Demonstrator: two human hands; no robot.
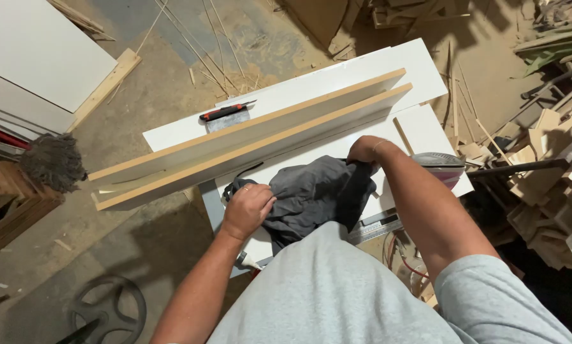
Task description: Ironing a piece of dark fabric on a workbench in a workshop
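Right now both hands are clamped on a dark grey cloth [318, 191] bunched up on the white table [419, 127], near the person's body. Left hand [247, 207] grips the cloth's left end, fingers curled tight over it; right hand [365, 151] pinches the far right corner, just beyond the bulk of the fabric. Just past the cloth, two long white boards [247, 143] with bare wood edges stand on edge side by side across the table. Farther off lies a red-and-black utility knife [225, 112]. A clothes iron [439, 165] sits right of the forearm, a metal ruler [375, 226] nearer. A mop head [53, 162] rests on the floor, far left.
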